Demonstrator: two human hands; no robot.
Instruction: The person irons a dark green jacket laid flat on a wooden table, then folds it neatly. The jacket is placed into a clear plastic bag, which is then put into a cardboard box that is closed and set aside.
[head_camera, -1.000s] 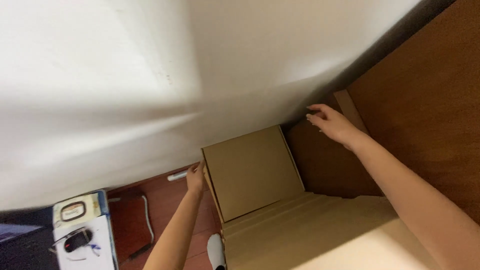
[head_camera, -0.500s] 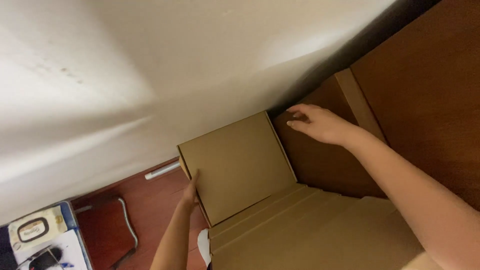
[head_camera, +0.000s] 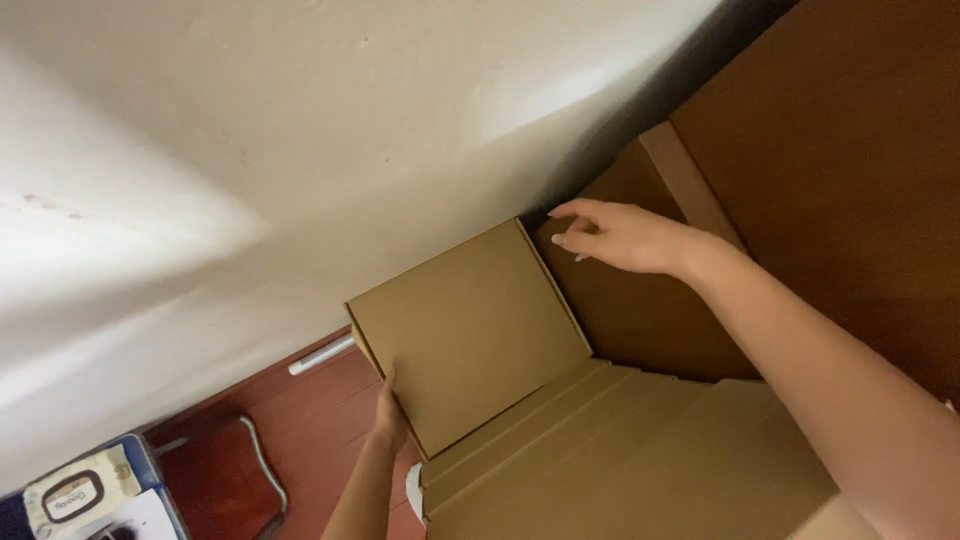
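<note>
the right hand (head_camera: 625, 238) reaches across with fingers spread and slightly curled, its fingertips at the upper right corner of the flat cardboard panel (head_camera: 468, 330); whether they press the panel or the darker brown board (head_camera: 640, 310) behind it cannot be told. the pale wall (head_camera: 300, 150) fills the view above the panel. to the panel's right stands the dark wooden surface (head_camera: 850, 170). below the panel lies a stack of folded cardboard (head_camera: 620, 460), its edges stepped. the panel leans tilted against the wall. the left hand (head_camera: 388, 415) grips the panel's lower left edge, fingers closed round it. left of the panel, low down, sits a wipes packet (head_camera: 80, 490), and a white tube (head_camera: 322, 354) lies on the red floor (head_camera: 330, 420).
</note>
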